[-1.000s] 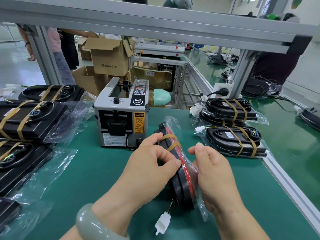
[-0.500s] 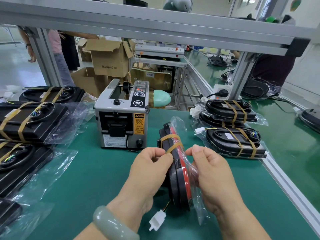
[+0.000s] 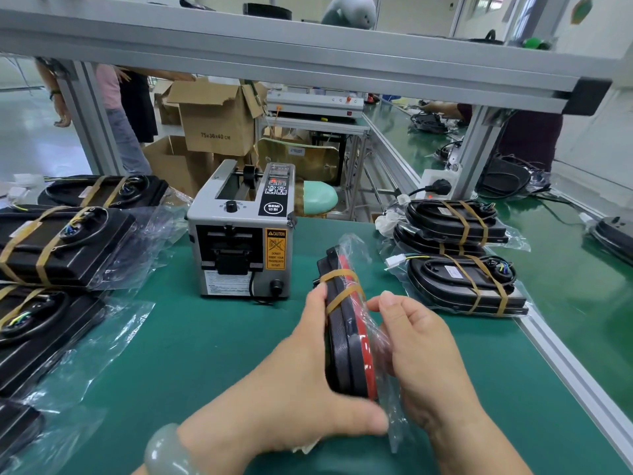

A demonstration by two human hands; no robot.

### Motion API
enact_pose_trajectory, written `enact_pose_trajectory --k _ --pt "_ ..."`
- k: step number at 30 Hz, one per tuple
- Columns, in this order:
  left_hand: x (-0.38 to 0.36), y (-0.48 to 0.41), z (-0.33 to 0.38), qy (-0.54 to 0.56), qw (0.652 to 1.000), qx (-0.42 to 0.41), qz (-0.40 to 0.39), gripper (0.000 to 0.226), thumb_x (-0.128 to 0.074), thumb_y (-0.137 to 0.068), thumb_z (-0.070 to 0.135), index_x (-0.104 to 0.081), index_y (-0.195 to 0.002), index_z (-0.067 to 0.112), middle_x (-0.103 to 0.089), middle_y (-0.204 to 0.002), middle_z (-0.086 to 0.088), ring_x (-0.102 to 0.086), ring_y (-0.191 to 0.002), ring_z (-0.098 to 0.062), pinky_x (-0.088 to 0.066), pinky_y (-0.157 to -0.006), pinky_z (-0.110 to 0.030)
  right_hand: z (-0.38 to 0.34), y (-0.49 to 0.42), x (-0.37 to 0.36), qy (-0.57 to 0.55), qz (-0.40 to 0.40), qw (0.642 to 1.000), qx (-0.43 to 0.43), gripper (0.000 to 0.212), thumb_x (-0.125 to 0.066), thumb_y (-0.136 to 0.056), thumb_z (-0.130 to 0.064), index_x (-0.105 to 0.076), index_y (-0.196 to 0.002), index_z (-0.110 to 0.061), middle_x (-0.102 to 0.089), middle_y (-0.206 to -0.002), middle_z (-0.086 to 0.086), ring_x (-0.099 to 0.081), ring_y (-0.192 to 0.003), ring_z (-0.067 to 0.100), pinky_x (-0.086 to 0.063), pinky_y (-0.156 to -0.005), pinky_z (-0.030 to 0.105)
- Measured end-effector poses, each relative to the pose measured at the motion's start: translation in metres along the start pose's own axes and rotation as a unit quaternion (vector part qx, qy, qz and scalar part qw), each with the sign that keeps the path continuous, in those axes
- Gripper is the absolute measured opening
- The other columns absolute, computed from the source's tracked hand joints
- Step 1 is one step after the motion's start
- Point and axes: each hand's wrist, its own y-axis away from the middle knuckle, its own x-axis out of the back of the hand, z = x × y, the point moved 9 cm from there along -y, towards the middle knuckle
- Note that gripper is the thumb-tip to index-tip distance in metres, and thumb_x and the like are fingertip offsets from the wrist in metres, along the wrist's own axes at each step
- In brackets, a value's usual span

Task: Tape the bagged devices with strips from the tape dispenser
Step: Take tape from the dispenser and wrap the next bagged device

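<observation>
Near the table's [image 3: 205,337] front edge, left hand [image 3: 291,382] and right hand [image 3: 421,351] grip the bagged device [image 3: 346,344], now off its tape strips [image 3: 342,286]; taping seems done.

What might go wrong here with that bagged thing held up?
The device is held on edge between the left hand and right hand, so it may slip or tip. The loose bag bunches by the right hand and may crease under further tape. The label on the dispenser warns fingers off its outlet.
</observation>
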Motion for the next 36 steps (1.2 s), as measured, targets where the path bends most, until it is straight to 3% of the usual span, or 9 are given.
enact_pose_trajectory --k 3,5,10,13,19,24,28,32,36 --pt "0.003 0.007 0.009 -0.289 0.957 -0.027 0.008 0.131 -0.079 -0.065 0.03 0.031 -0.123 0.072 -0.008 -0.157 0.018 -0.049 -0.121 -0.001 -0.046 -0.089 -0.018 0.003 -0.001 -0.002 -0.017 -0.016 1.0 -0.003 0.031 -0.051 -0.095 -0.035 -0.071 -0.079 -0.018 -0.059 -0.051 -0.006 -0.053 -0.046 0.008 -0.043 -0.049 0.022" --pt "0.014 0.01 0.031 -0.438 0.884 -0.111 0.122 0.124 -0.068 -0.072 0.015 0.03 -0.131 0.061 0.028 -0.152 0.012 -0.02 -0.135 -0.022 -0.044 -0.094 -0.029 0.001 -0.001 -0.002 -0.025 -0.025 0.999 0.004 0.034 -0.051 -0.089 -0.042 -0.07 -0.082 -0.014 -0.056 -0.048 -0.01 -0.049 -0.042 0.0 -0.039 -0.043 0.013" --pt "0.003 0.006 0.057 -0.52 0.796 -0.292 0.105 0.082 -0.065 -0.069 0.016 -0.03 -0.141 0.032 -0.041 -0.146 0.005 -0.033 -0.137 -0.028 -0.043 -0.104 -0.042 0.0 -0.002 0.0 -0.121 -0.031 0.992 -0.016 0.041 -0.055 -0.075 -0.052 -0.067 -0.091 -0.016 -0.059 -0.06 0.003 -0.05 -0.049 0.011 -0.038 -0.047 0.024" --pt "0.028 0.005 0.053 -0.438 0.837 -0.29 0.151 0.06 -0.08 -0.067 0.03 -0.058 -0.122 0.022 -0.055 -0.125 0.008 -0.048 -0.122 -0.018 -0.036 -0.107 -0.027 0.005 -0.009 0.023 -0.238 0.027 0.97 -0.047 0.041 -0.047 -0.089 -0.046 -0.06 -0.1 -0.009 -0.067 -0.069 0.01 -0.056 -0.051 0.014 -0.046 -0.045 0.023" --pt "0.081 0.011 0.013 -0.03 0.965 -0.131 0.223 0.065 -0.088 -0.049 0.035 -0.063 -0.108 0.041 -0.067 -0.107 0.021 -0.062 -0.104 0.0 -0.051 -0.084 -0.017 -0.021 -0.008 0.073 -0.101 0.189 0.967 0.135 0.033 -0.05 -0.094 -0.029 -0.068 -0.066 -0.024 -0.07 -0.079 -0.002 -0.061 -0.07 0.011 -0.044 -0.068 0.027" --pt "0.086 0.008 0.0 0.027 0.981 -0.084 0.173 0.074 -0.085 -0.045 0.023 -0.063 -0.115 0.026 -0.072 -0.105 0.017 -0.065 -0.101 0.001 -0.045 -0.081 -0.006 -0.078 0.04 0.013 0.115 0.021 0.883 0.454 0.022 -0.063 -0.086 -0.043 -0.067 -0.096 -0.024 -0.065 -0.114 0.001 -0.057 -0.111 0.025 -0.041 -0.098 0.034" --pt "0.089 0.003 -0.006 0.03 0.985 -0.07 0.156 0.073 -0.086 -0.046 0.019 -0.062 -0.115 0.025 -0.073 -0.106 0.013 -0.067 -0.102 -0.004 -0.05 -0.093 -0.02 -0.064 0.035 -0.024 0.216 -0.082 0.887 0.401 0.068 -0.075 -0.071 -0.045 -0.051 -0.132 -0.027 -0.052 -0.138 -0.003 -0.046 -0.131 0.016 -0.035 -0.109 0.027" --pt "0.087 0.0 -0.014 0.087 0.992 -0.048 0.074 0.091 -0.085 -0.05 0.022 -0.048 -0.133 0.026 -0.064 -0.127 0.013 -0.058 -0.119 -0.006 -0.047 -0.101 -0.032 -0.053 0.028 -0.026 0.184 -0.111 0.919 0.331 0.075 -0.081 -0.058 -0.032 -0.052 -0.126 -0.041 -0.058 -0.128 -0.02 -0.054 -0.119 -0.001 -0.035 -0.098 0.007" --pt "0.118 0.005 -0.03 0.22 0.968 0.035 0.113 0.046 -0.07 -0.079 0.011 -0.061 -0.122 0.024 -0.072 -0.114 0.002 -0.07 -0.096 -0.01 -0.057 -0.075 -0.029 -0.05 0.023 -0.014 0.165 -0.039 0.935 0.313 0.076 -0.083 -0.052 -0.02 -0.055 -0.114 -0.053 -0.064 -0.112 -0.028 -0.062 -0.102 -0.005 -0.039 -0.087 0.003"
